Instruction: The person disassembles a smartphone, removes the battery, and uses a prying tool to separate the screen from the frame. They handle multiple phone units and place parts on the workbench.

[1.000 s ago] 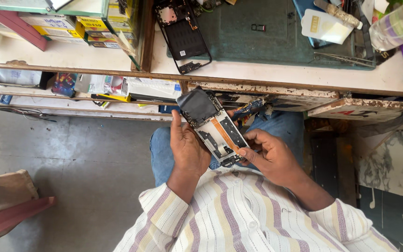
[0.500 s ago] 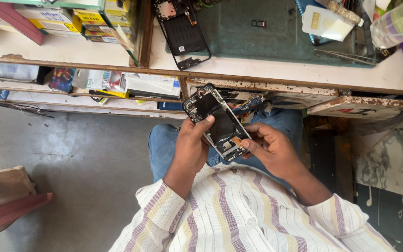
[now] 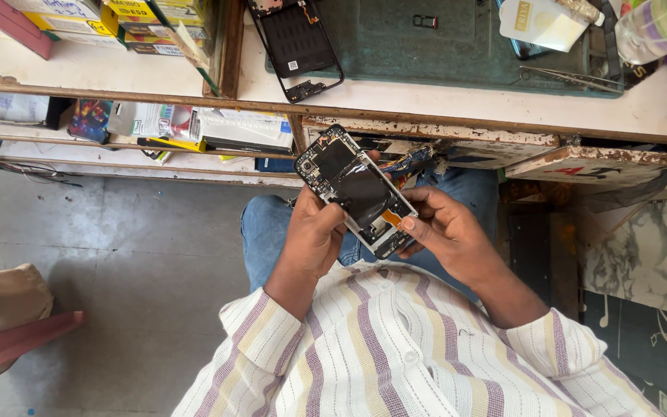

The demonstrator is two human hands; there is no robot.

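Left hand point(image 3: 314, 232) closed around the lower left edge of an opened smartphone point(image 3: 354, 191), back cover off, black battery and circuit board exposed. Right hand point(image 3: 445, 232) grips the lower right edge, thumb tip pressing at an orange flex cable point(image 3: 392, 218). Phone held tilted above the lap, over blue jeans point(image 3: 272, 224), just below the workbench edge point(image 3: 457, 123). On the bench: a separate black phone frame point(image 3: 296, 46), a green work mat point(image 3: 426, 46), tweezers point(image 3: 565, 75).
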